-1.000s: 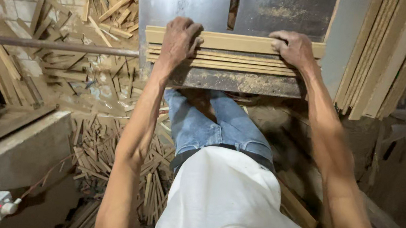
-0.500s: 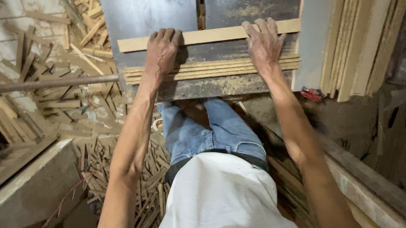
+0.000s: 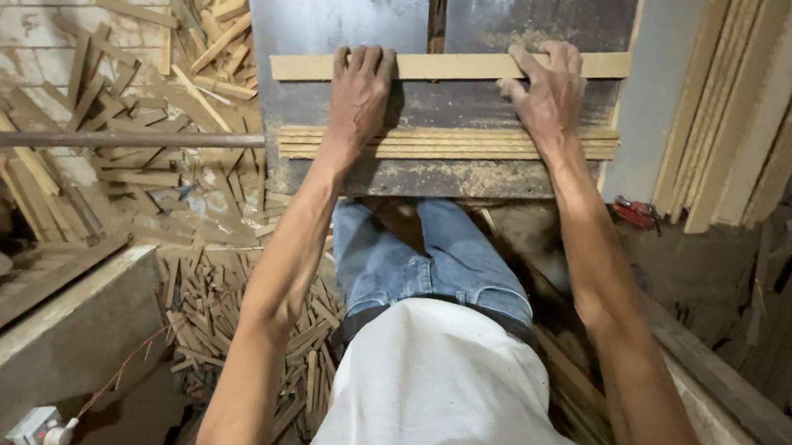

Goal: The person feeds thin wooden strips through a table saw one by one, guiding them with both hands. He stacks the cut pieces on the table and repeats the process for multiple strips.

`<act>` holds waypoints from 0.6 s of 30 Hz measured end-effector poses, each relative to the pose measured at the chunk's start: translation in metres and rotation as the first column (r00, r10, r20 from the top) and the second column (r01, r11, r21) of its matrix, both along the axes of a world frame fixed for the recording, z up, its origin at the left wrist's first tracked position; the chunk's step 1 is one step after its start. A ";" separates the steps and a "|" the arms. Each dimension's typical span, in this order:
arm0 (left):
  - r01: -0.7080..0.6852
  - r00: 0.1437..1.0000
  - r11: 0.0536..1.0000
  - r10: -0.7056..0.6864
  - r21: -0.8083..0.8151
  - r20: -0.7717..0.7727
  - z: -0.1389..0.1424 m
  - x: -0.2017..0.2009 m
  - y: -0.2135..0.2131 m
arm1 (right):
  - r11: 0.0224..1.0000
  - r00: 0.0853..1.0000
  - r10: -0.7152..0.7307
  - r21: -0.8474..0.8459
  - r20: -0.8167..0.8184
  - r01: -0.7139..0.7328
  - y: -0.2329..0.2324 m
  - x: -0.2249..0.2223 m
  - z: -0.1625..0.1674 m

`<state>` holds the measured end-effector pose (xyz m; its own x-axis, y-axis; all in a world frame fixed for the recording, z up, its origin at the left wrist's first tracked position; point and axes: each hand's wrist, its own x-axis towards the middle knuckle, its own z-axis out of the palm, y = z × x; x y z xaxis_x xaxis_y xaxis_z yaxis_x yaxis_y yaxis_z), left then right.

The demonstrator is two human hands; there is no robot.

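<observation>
Both hands (image 3: 359, 91) (image 3: 548, 96) on flat wooden strip (image 3: 452, 65)

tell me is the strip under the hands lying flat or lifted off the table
Flat. The strip lies along the dark table, with the left hand and right hand pressing on it.

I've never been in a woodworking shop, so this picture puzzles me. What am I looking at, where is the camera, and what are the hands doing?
The camera sits on the person's head and looks straight down, so you see their white shirt, blue jeans and both bare arms reaching forward. In front of them is a dark, dusty metal machine table with a narrow slot in its middle. The left hand and the right hand press flat on one long pale wooden strip lying across the table; neither has a closed grip on it. Nearer the person lies a stack of similar thin wooden strips. Offcut wood scraps cover the floor at left.
</observation>
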<state>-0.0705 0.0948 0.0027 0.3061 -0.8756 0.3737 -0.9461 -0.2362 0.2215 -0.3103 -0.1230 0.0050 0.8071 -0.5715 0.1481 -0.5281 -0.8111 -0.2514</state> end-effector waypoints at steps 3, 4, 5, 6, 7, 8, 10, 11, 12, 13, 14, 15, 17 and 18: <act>0.023 0.998 0.995 -0.018 0.092 -0.055 0.003 0.012 -0.011 | 1.000 1.000 -0.012 -0.028 0.019 0.013 -0.011 0.011 -0.006; 0.020 0.998 0.995 -0.014 0.099 -0.064 0.003 0.016 -0.017 | 0.999 1.000 -0.020 -0.040 0.022 0.020 -0.014 0.015 -0.007; 0.017 0.997 0.994 -0.009 0.107 -0.073 0.004 0.021 -0.022 | 0.999 0.999 -0.029 -0.038 0.023 0.030 -0.017 0.018 -0.008; 0.015 0.996 0.993 -0.005 0.117 -0.084 0.004 0.025 -0.027 | 0.999 0.999 -0.038 -0.034 0.022 0.039 -0.020 0.022 -0.008; 0.014 0.993 0.995 -0.002 0.098 -0.122 0.005 0.026 -0.030 | 0.998 0.999 -0.047 -0.034 0.022 0.048 -0.023 0.026 -0.008; 0.012 0.987 0.997 0.000 0.078 -0.158 0.004 0.028 -0.033 | 0.997 0.999 -0.036 -0.064 0.036 0.038 -0.026 0.029 -0.007; 0.015 0.988 0.998 -0.005 0.065 -0.153 0.003 0.036 -0.039 | 0.993 0.998 -0.010 -0.118 0.066 0.018 -0.031 0.035 -0.006; 0.023 0.994 0.997 -0.015 0.072 -0.111 0.001 0.043 -0.045 | 0.994 0.998 -0.011 -0.112 0.060 0.017 -0.034 0.038 -0.005; 0.030 0.997 0.996 -0.025 0.080 -0.067 0.000 0.049 -0.049 | 0.994 0.998 -0.011 -0.105 0.054 0.017 -0.038 0.041 -0.004; 0.040 0.997 0.996 -0.035 0.084 -0.070 -0.001 0.053 -0.050 | 0.995 0.999 -0.012 -0.099 0.047 0.017 -0.040 0.044 -0.004; 0.053 0.996 0.995 -0.047 0.085 -0.073 -0.002 0.057 -0.052 | 0.994 0.999 -0.012 -0.108 0.051 0.018 -0.042 0.046 -0.004; 0.066 0.995 0.994 -0.059 0.085 -0.080 -0.003 0.059 -0.055 | 0.993 0.999 -0.012 -0.118 0.052 0.018 -0.044 0.048 -0.004; 0.079 0.991 0.993 -0.069 0.082 -0.116 -0.003 0.063 -0.059 | 0.990 0.998 -0.016 -0.136 0.056 0.023 -0.048 0.051 -0.003; 0.083 0.988 0.993 -0.071 0.082 -0.134 -0.002 0.064 -0.061 | 0.990 0.998 -0.018 -0.140 0.059 0.026 -0.049 0.053 -0.003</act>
